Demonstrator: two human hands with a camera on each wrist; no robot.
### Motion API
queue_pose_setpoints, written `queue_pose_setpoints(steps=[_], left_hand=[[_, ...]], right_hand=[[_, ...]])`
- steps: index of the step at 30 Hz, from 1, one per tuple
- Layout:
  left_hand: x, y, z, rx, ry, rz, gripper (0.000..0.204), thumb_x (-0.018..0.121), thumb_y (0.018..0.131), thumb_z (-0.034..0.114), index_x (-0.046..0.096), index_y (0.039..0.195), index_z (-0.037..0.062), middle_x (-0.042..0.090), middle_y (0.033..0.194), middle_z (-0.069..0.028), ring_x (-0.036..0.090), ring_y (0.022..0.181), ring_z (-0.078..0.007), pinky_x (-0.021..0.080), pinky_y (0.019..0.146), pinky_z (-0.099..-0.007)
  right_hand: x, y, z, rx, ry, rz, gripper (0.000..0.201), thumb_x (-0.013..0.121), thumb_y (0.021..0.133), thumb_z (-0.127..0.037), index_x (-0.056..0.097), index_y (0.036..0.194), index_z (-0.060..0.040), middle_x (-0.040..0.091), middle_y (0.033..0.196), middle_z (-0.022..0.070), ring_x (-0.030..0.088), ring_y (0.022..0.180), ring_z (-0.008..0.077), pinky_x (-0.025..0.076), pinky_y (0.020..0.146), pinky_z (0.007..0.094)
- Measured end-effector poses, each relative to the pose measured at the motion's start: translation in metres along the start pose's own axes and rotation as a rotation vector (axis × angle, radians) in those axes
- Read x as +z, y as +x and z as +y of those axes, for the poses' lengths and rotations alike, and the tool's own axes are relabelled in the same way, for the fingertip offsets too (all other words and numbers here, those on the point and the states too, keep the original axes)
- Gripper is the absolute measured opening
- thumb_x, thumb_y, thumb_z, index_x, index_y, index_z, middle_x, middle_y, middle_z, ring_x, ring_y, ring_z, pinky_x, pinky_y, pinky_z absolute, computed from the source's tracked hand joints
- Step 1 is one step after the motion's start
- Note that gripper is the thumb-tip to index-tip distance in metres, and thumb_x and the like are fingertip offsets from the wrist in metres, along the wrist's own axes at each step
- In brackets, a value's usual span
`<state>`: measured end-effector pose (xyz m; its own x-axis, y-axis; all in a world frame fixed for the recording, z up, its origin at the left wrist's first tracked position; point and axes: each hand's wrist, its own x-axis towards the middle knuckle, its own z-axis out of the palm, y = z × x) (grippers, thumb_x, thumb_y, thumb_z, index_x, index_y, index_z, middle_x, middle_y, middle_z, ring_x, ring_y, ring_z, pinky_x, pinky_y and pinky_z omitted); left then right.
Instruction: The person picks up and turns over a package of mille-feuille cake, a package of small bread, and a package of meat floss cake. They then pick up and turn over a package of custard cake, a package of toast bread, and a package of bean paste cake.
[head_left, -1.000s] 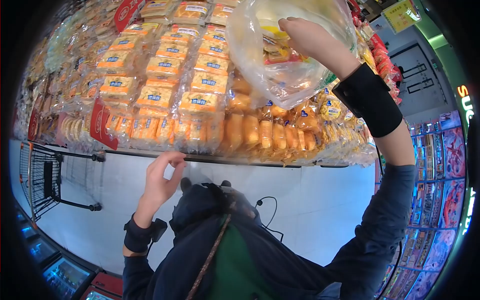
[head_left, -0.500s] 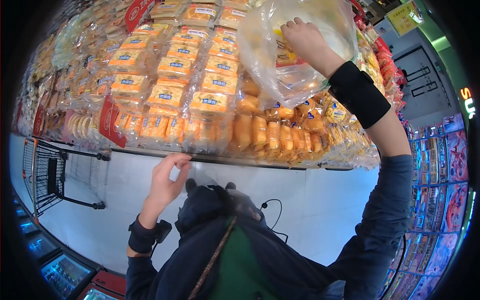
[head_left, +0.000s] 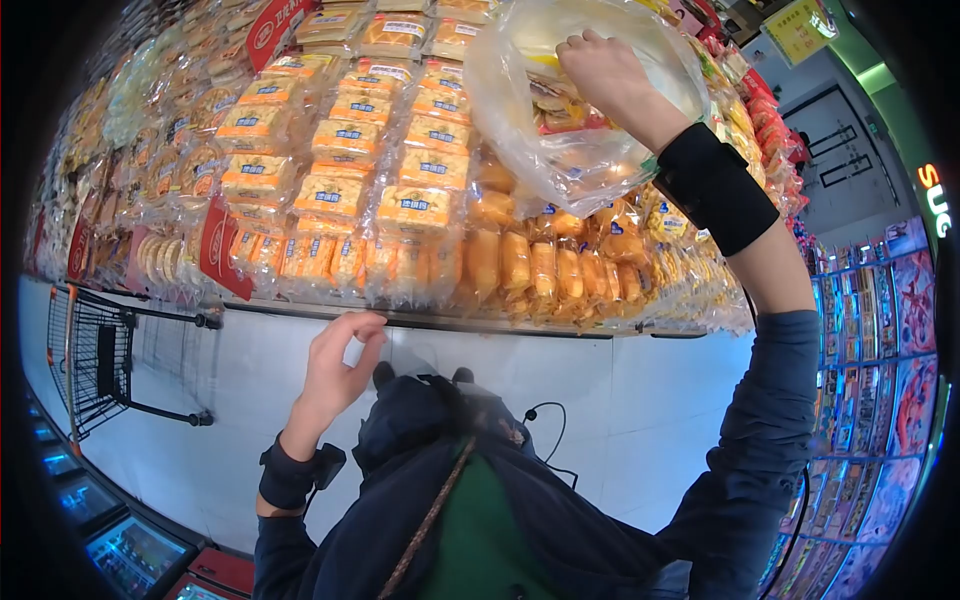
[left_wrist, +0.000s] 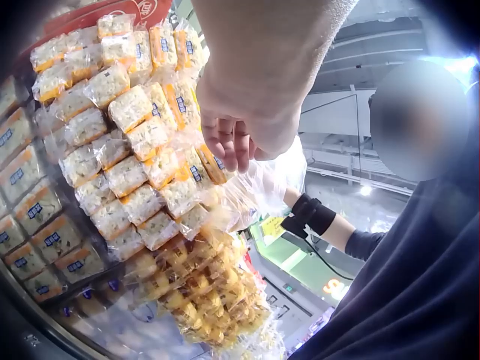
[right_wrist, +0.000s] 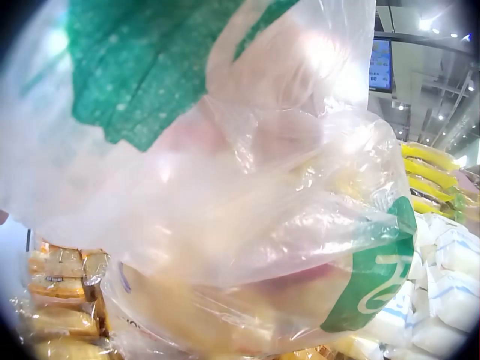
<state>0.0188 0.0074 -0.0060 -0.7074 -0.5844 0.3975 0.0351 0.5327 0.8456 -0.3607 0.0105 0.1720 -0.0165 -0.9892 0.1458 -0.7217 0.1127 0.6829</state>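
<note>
A translucent plastic bag [head_left: 560, 165] with green print spreads wide over the snack display, packaged snacks [head_left: 555, 100] showing inside it. My right hand [head_left: 610, 85] grips the bag with curled fingers at its mouth. In the right wrist view the bag [right_wrist: 247, 225] fills most of the picture and largely hides that hand. My left hand [head_left: 340, 360] hangs in front of the display's edge, fingers loosely bent, holding nothing. From the left wrist view, the left hand [left_wrist: 251, 112] overlaps orange-and-white wrapped cakes [left_wrist: 142, 135].
Wrapped orange-labelled cakes [head_left: 335, 195] and golden bread packs [head_left: 545, 265] fill the sloping display along its front rail [head_left: 480, 322]. Red sign cards [head_left: 222, 250] stand among the goods. A shopping cart [head_left: 100, 360] stands on the floor to the left, and lit shelves [head_left: 865, 370] line the right.
My right hand has shifted left across the bag's mouth, its forearm moving left too. The left hand has stayed nearly the same, as the head view turned slightly.
</note>
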Motion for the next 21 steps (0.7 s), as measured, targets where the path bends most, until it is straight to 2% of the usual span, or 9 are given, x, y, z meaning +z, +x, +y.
queue_pose_setpoints(steps=[8, 14, 21], left_hand=[[0.002, -0.001, 0.002, 0.009, 0.008, -0.008, 0.026, 0.061, 0.071, -0.009, 0.057, 0.094, 0.0010, 0.059, 0.077, -0.0086, 0.056, 0.067, -0.0177, 0.045, 0.064, -0.0260], [0.004, 0.000, 0.003, 0.011, -0.001, -0.011, 0.025, 0.061, 0.071, -0.009, 0.057, 0.093, 0.0011, 0.059, 0.077, -0.0090, 0.056, 0.067, -0.0181, 0.045, 0.063, -0.0263], [0.004, 0.002, 0.005, 0.008, 0.006, -0.005, 0.024, 0.061, 0.071, -0.009, 0.057, 0.093, 0.0007, 0.058, 0.076, -0.0093, 0.056, 0.067, -0.0186, 0.045, 0.063, -0.0265]], right_hand=[[-0.016, -0.003, 0.010, 0.071, 0.034, 0.145, 0.012, 0.049, 0.076, -0.006, 0.054, 0.085, -0.0005, 0.058, 0.089, 0.0107, 0.056, 0.091, 0.0269, 0.048, 0.073, 0.0385], [-0.019, -0.011, 0.015, 0.026, 0.148, 0.253, 0.010, 0.050, 0.078, -0.009, 0.053, 0.084, -0.0022, 0.057, 0.087, 0.0105, 0.056, 0.087, 0.0280, 0.047, 0.069, 0.0396], [-0.045, -0.033, 0.014, 0.086, 0.298, 0.303, 0.009, 0.053, 0.080, -0.013, 0.052, 0.085, -0.0053, 0.058, 0.083, 0.0100, 0.057, 0.077, 0.0302, 0.046, 0.065, 0.0388]])
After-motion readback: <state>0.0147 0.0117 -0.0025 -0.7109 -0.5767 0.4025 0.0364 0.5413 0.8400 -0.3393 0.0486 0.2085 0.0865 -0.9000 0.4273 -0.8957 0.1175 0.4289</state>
